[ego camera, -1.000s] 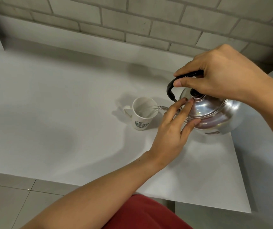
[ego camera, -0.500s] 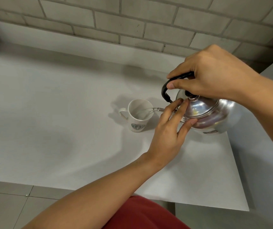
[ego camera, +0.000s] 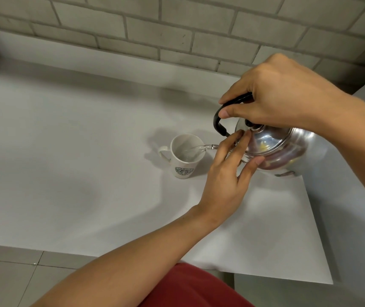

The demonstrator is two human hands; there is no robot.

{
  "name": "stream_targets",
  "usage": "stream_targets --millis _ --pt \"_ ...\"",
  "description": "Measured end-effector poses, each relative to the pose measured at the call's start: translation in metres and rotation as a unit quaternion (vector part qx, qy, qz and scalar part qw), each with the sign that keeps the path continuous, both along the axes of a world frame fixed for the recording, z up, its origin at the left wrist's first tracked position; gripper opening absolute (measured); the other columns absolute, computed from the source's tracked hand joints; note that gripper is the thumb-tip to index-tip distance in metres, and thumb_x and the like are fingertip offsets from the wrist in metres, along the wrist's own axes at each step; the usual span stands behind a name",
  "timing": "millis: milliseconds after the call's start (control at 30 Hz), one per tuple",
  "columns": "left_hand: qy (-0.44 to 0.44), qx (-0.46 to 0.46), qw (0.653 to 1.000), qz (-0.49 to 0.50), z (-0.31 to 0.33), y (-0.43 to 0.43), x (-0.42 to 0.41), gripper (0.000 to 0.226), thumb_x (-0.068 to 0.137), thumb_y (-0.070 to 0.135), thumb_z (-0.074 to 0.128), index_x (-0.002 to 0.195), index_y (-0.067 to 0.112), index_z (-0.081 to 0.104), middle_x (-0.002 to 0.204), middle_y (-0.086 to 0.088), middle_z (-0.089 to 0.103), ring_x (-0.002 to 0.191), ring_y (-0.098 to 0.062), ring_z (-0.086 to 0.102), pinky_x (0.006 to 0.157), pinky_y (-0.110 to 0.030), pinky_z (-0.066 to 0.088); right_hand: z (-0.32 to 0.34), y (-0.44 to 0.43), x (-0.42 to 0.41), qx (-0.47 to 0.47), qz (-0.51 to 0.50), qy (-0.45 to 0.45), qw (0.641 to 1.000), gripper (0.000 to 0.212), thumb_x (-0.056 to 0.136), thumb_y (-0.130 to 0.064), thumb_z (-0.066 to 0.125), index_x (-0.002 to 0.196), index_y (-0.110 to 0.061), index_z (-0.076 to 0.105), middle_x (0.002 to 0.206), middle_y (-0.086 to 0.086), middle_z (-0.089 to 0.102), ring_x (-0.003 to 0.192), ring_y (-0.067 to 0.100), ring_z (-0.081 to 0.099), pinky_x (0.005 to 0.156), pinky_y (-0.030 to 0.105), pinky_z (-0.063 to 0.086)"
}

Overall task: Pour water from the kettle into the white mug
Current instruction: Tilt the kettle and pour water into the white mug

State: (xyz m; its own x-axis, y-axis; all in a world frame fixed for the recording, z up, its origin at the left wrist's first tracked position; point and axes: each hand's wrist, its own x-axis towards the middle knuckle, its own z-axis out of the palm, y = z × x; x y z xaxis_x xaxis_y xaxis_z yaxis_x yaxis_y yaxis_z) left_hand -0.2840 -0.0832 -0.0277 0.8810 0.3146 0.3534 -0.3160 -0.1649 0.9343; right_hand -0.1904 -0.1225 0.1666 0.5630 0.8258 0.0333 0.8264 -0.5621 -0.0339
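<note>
Grey brick wall (ego camera: 177,29) backs a white counter (ego camera: 66,140). Toward the counter's right edge the white mug (ego camera: 185,159) stands upright, its handle pointing left and a green emblem on its side. A steel kettle (ego camera: 274,149) is tipped leftward just beside it, a thin stream of water (ego camera: 196,149) running from the spout into the mug. The right hand (ego camera: 281,96) is clenched around the kettle's black handle (ego camera: 223,117). The left hand (ego camera: 228,178) is spread, fingertips pressed on the lid and thumb against the kettle's body.
</note>
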Motion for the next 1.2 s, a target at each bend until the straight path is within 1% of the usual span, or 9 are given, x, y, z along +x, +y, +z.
stream_targets --millis 167,467,600,700,800,900,1033,1133,1200 --pt "-0.004 -0.014 1.0 0.006 0.001 -0.002 0.001 0.052 0.103 0.026 0.065 0.151 0.022 0.048 0.152 0.001 0.043 0.144 -0.009 0.044 0.104 -0.046 0.055 0.001 0.002 0.004 -0.009 0.004 -0.005 1.0 0.031 0.088 -0.057 0.066 0.109 -0.038 0.079 0.092 -0.007 0.08 0.09 0.026 0.071 0.074 0.047 0.059" --pt "-0.012 -0.031 0.999 0.01 0.004 -0.002 0.003 0.051 0.103 0.028 0.064 0.151 0.023 0.049 0.149 0.007 0.044 0.139 0.005 0.042 0.101 -0.041 0.058 -0.001 0.005 0.01 -0.005 0.024 -0.036 0.999 0.034 0.087 -0.056 0.067 0.109 -0.033 0.08 0.088 -0.006 0.079 0.083 0.026 0.069 0.069 0.044 0.057" --pt "-0.013 -0.037 0.999 0.014 0.005 -0.002 0.003 0.051 0.102 0.026 0.065 0.15 0.02 0.05 0.147 0.008 0.044 0.136 0.01 0.041 0.1 -0.04 0.058 -0.003 0.006 0.013 0.004 0.035 -0.048 0.998 0.033 0.088 -0.055 0.069 0.109 -0.032 0.08 0.087 -0.007 0.079 0.082 0.025 0.068 0.065 0.035 0.049" --pt "-0.012 -0.044 0.999 0.011 0.006 -0.002 0.003 0.051 0.102 0.025 0.065 0.151 0.021 0.05 0.143 0.016 0.042 0.136 0.011 0.04 0.101 -0.039 0.057 -0.002 0.007 0.014 0.005 0.039 -0.046 0.998 0.031 0.088 -0.053 0.072 0.109 -0.032 0.081 0.085 -0.008 0.078 0.079 0.024 0.066 0.064 0.033 0.044" --pt "-0.013 -0.054 0.998 0.011 0.009 -0.003 0.003 0.05 0.102 0.023 0.065 0.15 0.018 0.051 0.143 0.017 0.041 0.135 0.013 0.041 0.101 -0.039 0.058 -0.001 0.009 0.014 -0.004 0.036 -0.04 0.999 0.03 0.088 -0.053 0.073 0.107 -0.032 0.081 0.068 -0.016 0.062 0.075 0.022 0.06 0.062 0.033 0.045" --pt "-0.013 -0.063 0.998 0.01 0.01 -0.004 0.002 0.05 0.102 0.022 0.066 0.15 0.016 0.051 0.142 0.017 0.042 0.134 0.013 0.041 0.1 -0.038 0.058 0.0 0.011 0.013 -0.009 0.03 -0.033 0.999 0.027 0.087 -0.052 0.074 0.105 -0.033 0.081 0.058 -0.025 0.047 0.07 0.023 0.059 0.061 0.033 0.044" --pt "-0.013 -0.07 0.997 0.011 0.01 -0.005 0.002 0.05 0.102 0.022 0.065 0.15 0.016 0.051 0.141 0.019 0.042 0.135 0.012 0.041 0.1 -0.04 0.058 0.001 0.012 0.012 -0.014 0.027 -0.034 0.999 0.024 0.086 -0.052 0.076 0.101 -0.035 0.082 0.053 -0.027 0.044 0.067 0.025 0.059 0.055 0.029 0.039" --pt "-0.012 -0.076 0.997 0.012 0.01 -0.006 0.002 0.05 0.102 0.021 0.066 0.149 0.016 0.052 0.141 0.02 0.041 0.135 0.011 0.041 0.099 -0.041 0.059 0.0 0.012 0.012 -0.016 0.03 -0.04 0.999 0.024 0.086 -0.054 0.075 0.1 -0.036 0.081 0.055 -0.028 0.044 0.069 0.025 0.06 0.053 0.024 0.033" --pt "-0.011 -0.076 0.997 0.012 0.009 -0.005 0.001 0.05 0.102 0.021 0.066 0.149 0.016 0.052 0.141 0.019 0.042 0.135 0.011 0.042 0.099 -0.041 0.059 0.0 0.013 0.012 -0.019 0.03 -0.043 0.998 0.024 0.086 -0.054 0.074 0.101 -0.037 0.081 0.056 -0.028 0.044 0.07 0.026 0.06 0.053 0.023 0.032"
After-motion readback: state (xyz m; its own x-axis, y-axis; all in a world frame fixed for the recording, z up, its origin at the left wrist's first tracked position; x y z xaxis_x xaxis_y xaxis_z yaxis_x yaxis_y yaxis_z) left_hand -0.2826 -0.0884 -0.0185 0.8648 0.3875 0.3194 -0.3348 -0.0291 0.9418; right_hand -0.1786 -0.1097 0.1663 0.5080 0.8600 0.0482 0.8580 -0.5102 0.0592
